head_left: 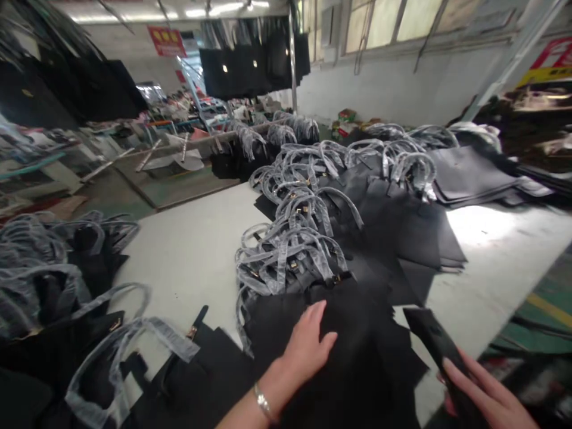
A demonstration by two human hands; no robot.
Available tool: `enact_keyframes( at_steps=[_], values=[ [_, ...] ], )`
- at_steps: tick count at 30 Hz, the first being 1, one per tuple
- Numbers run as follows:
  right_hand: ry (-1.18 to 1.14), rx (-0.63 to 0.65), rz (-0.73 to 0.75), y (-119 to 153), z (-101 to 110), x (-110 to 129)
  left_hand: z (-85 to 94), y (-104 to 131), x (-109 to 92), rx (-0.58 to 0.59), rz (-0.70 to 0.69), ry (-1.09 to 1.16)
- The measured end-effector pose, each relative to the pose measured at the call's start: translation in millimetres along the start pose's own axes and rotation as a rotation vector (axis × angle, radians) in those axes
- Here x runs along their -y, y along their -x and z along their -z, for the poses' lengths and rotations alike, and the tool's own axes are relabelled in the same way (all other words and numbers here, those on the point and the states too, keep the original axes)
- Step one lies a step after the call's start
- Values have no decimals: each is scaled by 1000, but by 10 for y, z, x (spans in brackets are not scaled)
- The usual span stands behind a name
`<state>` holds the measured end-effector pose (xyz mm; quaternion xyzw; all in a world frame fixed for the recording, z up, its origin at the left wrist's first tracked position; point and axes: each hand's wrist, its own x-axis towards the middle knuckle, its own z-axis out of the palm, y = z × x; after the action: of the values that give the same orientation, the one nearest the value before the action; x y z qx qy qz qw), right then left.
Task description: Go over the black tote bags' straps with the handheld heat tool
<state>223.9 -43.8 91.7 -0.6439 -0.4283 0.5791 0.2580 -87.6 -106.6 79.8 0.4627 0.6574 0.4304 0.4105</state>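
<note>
My left hand (307, 341), with a bracelet at the wrist, reaches over a black bag panel (353, 333), its thumb apart from the fingers and nothing held. I cannot tell whether its fingertips touch the panel. At the lower right my right hand (489, 387) is closed round a long, flat black piece (431, 333), tilted up to the left; its lower end is out of view. Beyond my left hand, plastic-wrapped handles (286, 262) with gold-coloured buckles lie along the edge of the black panels. Another wrapped handle (114, 357) stands up from a black panel at the lower left.
A white table (183, 256) runs beneath the piles. More wrapped handles (36, 250) crowd the left side. Stacked black panels (469, 170) lie at the back right. Black bags (254, 65) hang from a rack behind, near a metal post (294, 65).
</note>
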Motion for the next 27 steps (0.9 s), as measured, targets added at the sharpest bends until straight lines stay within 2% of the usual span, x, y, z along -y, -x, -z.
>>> enact_keyframes(
  at_steps=[3, 5, 7, 12, 16, 20, 23, 27],
  values=[
    [-19, 93, -26, 47, -105, 25, -129, 230, 498, 171, -204, -492],
    [4, 187, -30, 42, -244, 33, -180, 347, 703, 199, -261, -689],
    [58, 296, -46, 19, -409, 26, -241, 419, 814, 176, -302, -789],
    [169, 506, -45, -104, -752, 7, -347, 466, 836, 170, -343, -804],
    [234, 552, -25, -275, -917, 57, -334, 455, 801, 187, -336, -777],
    [234, 593, -10, -413, -1063, 141, -337, 453, 841, 161, -368, -866],
    [236, 605, -5, -437, -1088, 165, -349, 461, 894, 117, -419, -965],
    [256, 603, -59, -404, -955, 106, -347, 473, 909, 89, -453, -1016]
  ],
)
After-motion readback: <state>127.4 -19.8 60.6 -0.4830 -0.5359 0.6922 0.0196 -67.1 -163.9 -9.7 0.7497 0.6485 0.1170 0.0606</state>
